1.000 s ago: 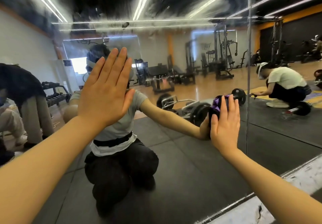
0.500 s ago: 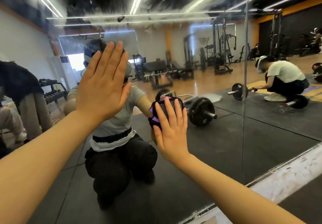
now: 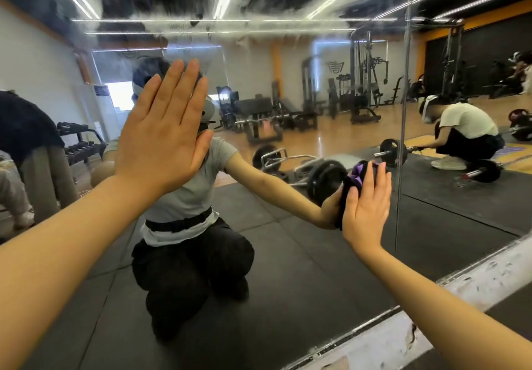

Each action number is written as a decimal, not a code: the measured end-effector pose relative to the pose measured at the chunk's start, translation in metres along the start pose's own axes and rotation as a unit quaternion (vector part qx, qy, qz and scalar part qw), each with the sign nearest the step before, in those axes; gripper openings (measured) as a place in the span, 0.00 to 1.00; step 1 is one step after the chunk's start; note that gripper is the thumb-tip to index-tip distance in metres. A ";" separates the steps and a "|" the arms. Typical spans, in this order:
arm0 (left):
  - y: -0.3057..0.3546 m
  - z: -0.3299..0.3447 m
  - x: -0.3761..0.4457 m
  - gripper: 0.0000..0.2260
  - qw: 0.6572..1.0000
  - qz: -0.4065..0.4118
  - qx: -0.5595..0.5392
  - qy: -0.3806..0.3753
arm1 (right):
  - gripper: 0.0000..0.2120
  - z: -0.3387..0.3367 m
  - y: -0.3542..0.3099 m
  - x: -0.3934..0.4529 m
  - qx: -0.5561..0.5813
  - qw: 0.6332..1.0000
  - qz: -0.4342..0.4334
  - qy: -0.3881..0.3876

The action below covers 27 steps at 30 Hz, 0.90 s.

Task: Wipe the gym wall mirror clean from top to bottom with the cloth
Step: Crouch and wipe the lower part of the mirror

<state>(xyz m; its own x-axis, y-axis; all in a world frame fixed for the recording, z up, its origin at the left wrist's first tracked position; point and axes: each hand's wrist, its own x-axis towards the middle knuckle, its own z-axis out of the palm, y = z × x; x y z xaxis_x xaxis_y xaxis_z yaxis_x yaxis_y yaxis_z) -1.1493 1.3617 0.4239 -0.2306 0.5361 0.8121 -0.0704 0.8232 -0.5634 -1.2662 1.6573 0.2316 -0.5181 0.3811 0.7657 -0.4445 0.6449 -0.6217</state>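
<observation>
The wall mirror (image 3: 288, 254) fills almost the whole view and reflects a gym floor. Smeared streaks cover its upper part. My left hand (image 3: 164, 136) lies flat against the glass at the upper left, fingers straight and together. My right hand (image 3: 367, 202) presses a dark cloth with purple edging (image 3: 357, 175) flat onto the mirror at the right, just left of the vertical seam (image 3: 398, 197) between two panels. Its fingers are straight, and the cloth sticks out above and to the left of them.
The mirror's bottom edge meets a white scuffed ledge (image 3: 431, 318) running up to the right. In the reflection I see my kneeling body, a crouching person at the right, barbells on black mats and weight machines.
My right hand slid the cloth left toward the middle of the mirror, then back right to near the panel seam. My left hand stayed flat on the glass.
</observation>
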 end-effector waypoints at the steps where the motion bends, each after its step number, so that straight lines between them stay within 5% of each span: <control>1: 0.000 0.000 0.000 0.30 1.000 0.000 0.000 -0.001 | 0.30 0.001 -0.003 0.000 0.011 1.000 0.013 0.002; 3: 0.000 -0.001 0.000 0.30 1.000 -0.001 0.002 -0.006 | 0.30 0.005 -0.012 -0.005 0.025 1.000 0.007 0.006; 11: 0.000 0.000 -0.001 0.29 1.000 0.002 0.010 -0.002 | 0.25 0.040 -0.104 -0.072 -0.005 0.968 -0.248 -0.034; 16: 0.001 0.000 -0.001 0.29 1.000 0.000 0.003 0.001 | 0.25 0.043 -0.093 -0.075 -0.029 0.956 -0.292 -0.028; 21: 0.001 0.000 0.000 0.30 1.000 -0.002 -0.002 0.002 | 0.26 0.029 -0.044 -0.048 -0.012 0.977 -0.210 -0.023; 27: 0.001 -0.001 0.000 0.30 1.000 -0.006 -0.005 0.001 | 0.32 0.000 0.028 -0.008 0.000 0.999 0.034 -0.010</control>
<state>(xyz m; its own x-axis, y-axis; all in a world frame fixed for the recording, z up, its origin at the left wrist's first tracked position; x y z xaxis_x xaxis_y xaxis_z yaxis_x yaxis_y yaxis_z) -1.1484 1.3625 0.4231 -0.2276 0.5267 0.8190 -0.0637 0.8313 -0.5522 -1.2749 1.6722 0.2077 -0.5616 0.4115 0.7178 -0.4076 0.6174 -0.6728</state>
